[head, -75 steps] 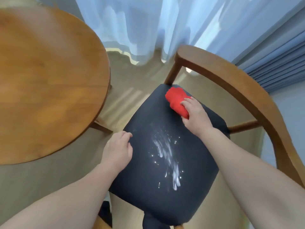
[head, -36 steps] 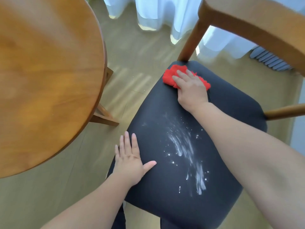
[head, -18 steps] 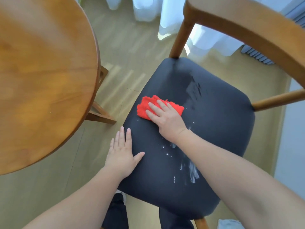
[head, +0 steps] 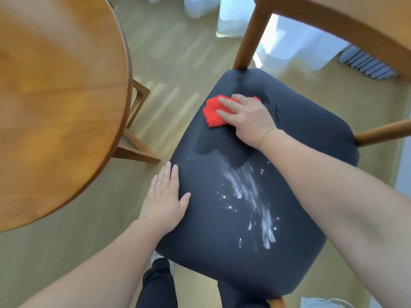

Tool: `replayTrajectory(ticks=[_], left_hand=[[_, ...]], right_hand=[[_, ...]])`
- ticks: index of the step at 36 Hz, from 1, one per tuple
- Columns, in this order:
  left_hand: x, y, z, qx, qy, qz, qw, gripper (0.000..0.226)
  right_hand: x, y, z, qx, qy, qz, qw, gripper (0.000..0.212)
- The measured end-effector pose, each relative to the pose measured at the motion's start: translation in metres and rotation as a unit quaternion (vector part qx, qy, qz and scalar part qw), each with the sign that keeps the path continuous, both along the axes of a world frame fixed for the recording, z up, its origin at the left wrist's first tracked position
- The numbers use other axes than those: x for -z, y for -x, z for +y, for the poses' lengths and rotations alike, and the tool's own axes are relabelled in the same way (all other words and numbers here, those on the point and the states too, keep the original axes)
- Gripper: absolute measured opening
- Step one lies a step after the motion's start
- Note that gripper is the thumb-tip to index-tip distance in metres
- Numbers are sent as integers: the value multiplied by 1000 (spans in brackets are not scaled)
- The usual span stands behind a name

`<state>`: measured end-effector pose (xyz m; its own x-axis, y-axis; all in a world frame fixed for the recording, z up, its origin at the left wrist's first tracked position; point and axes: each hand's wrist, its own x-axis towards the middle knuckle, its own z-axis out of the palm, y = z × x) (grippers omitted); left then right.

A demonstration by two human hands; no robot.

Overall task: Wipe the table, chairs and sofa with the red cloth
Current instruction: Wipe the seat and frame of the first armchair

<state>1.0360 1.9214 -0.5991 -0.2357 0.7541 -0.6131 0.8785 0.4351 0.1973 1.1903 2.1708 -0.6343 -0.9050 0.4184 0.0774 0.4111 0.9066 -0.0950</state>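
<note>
On the dark seat of the chair (head: pixel 300 174) we see the right hand (head: pixel 249 117) pressed flat, fingers spread, over the red cloth (head: pixel 213 114), which now lies toward the seat's far left part; half a second ago it sat nearer the left edge and closer to us. A darker damp swath (head: pixel 222 147) trails below the cloth. White streaks (head: pixel 251 194) remain across the seat's middle, more of them uncovered than before. The left hand (head: pixel 165 202) rests open, palm down, on the seat's left edge, as before. The round wooden table (head: pixel 55 96) stands to the left.
</note>
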Motion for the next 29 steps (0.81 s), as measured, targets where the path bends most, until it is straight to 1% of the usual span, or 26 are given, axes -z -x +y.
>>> replayTrajectory(ticks=[3,6,8,14,18,22,25,27,29], left_hand=[[1,3,4,6,-7,3,1000,73],[0,4,7,15,-15,0,1000,72],[-1,4,9,16,-19,-2,1000,72],[-5,3,8,12,-16,-5,1000,72],[-11,3,9,9,-15,-5,1000,72],[-16,6,9,-5,-22,-7,1000,72],[-20,10,8,-9,-31,-3,999,71],[-22,12,8,-14,-40,-2,999,70],[-24,13,8,-19,-45,-2,999,68]], right_hand=[[-9,10,21,112,24,-19,993,44],[-18,16,41,221,44,-70,972,45],[-21,20,45,251,60,-83,962,47],[-19,36,18,216,116,-100,964,50],[-20,37,-5,174,124,-117,970,50],[-20,36,-37,85,107,-131,982,47],[-21,27,-58,31,101,-145,984,52],[-24,18,-71,2,93,-163,982,48],[-20,3,-81,-29,87,-150,984,46]])
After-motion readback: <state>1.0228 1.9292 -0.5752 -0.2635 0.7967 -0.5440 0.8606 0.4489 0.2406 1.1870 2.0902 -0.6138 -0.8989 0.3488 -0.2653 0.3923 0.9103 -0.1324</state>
